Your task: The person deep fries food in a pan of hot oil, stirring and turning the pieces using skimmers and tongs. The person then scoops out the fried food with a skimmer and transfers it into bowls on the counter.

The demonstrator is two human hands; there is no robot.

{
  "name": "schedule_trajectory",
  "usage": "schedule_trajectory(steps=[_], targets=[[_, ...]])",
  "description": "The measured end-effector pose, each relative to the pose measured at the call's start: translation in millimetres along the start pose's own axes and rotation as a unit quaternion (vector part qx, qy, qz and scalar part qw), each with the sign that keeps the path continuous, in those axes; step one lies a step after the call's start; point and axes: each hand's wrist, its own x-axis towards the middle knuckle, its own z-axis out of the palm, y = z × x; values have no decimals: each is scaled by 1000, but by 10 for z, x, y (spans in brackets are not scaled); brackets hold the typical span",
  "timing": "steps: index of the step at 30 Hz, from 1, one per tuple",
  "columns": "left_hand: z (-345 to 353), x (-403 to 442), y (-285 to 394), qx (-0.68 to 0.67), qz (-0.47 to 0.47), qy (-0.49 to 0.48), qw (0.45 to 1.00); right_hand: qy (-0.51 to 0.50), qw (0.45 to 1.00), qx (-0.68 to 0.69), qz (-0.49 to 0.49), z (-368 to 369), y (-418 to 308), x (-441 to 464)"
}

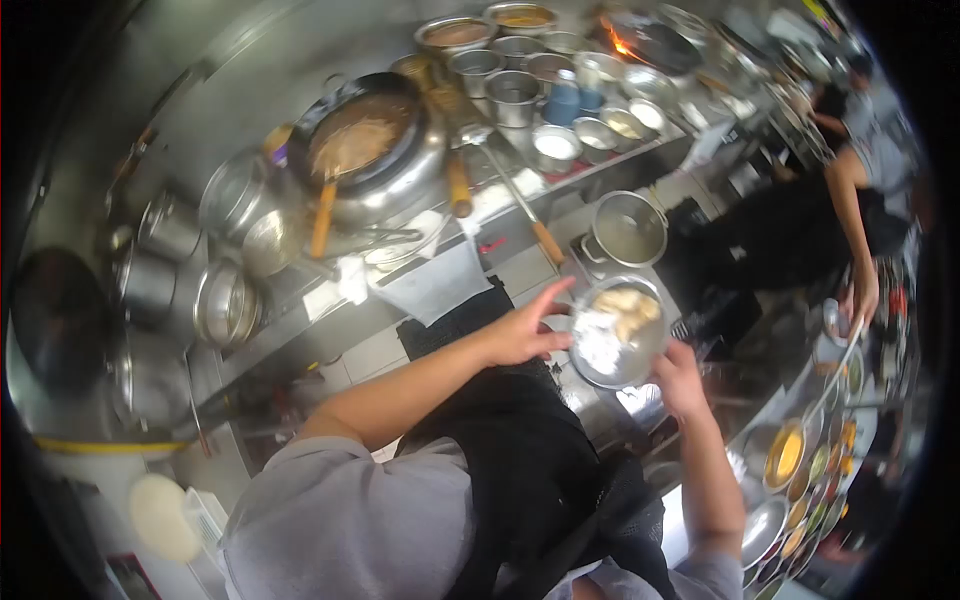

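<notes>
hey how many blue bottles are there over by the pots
2. The first bottle stands beside a steel pot; the second bottle is next to it, farther from that pot. More may be hidden.

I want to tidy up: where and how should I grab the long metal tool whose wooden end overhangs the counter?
Best by its wooden handle, probably from your side, fingers closing around it from above: the handle juts past the edge of the counter towards you, while the metal shaft runs back across it.
</notes>
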Motion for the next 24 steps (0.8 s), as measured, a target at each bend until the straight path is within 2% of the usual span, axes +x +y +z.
schedule_trajectory(steps=[1,3,4,6,7,9,10,11,12,13,14,16,17,20,21,23,24], targets=[[-251,-141,106,-7,-8,39,999,-53,998,-33,16,356,-367,260],[-775,-349,-44,-28,136,104,985,-176,982,-68,5,946,-560,871],[-1020,-590,-18,-28,110,131,985,-219,972,-79,-4,1308,-657,1084],[-1428,-1103,40,-119,71,268,953,-329,942,-53,28,1895,-744,1606],[-1694,-1348,-106,-150,101,306,935,-376,925,-27,41,2218,-807,1867],[-2090,-1831,-218,-182,113,429,878,-376,917,-130,-40,2903,-741,2475],[-2288,-2048,-323,-189,133,485,844,-367,858,-326,-151,3247,-716,2751],[-2447,-2269,-307,-216,134,524,813,-339,753,-502,-255,3566,-650,2998],[-2565,-2451,-299,-232,119,591,763,-332,706,-559,-280,3842,-467,3241],[-2725,-2623,-355,-223,150,613,743,-322,654,-613,-306,4073,-262,3467],[-2872,-2754,-317,-211,169,623,734,-325,650,-617,-302,4263,-89,3652],[-3026,-2882,-191,-209,190,658,698,-326,567,-700,-287,4560,155,3934],[-3084,-2938,-170,-213,193,668,687,-331,560,-702,-290,4643,193,4011],[-3207,-2968,-249,-243,201,680,662,-384,523,-732,-209,4808,238,4091],[-3255,-2915,-212,-258,206,673,662,-388,515,-733,-218,4879,124,4037],[-3414,-2790,-331,-258,189,680,660,-392,537,-730,-157,4936,-115,3954],[-3490,-2723,-289,-257,195,683,655,-392,532,-732,-163,4935,-131,3962]])
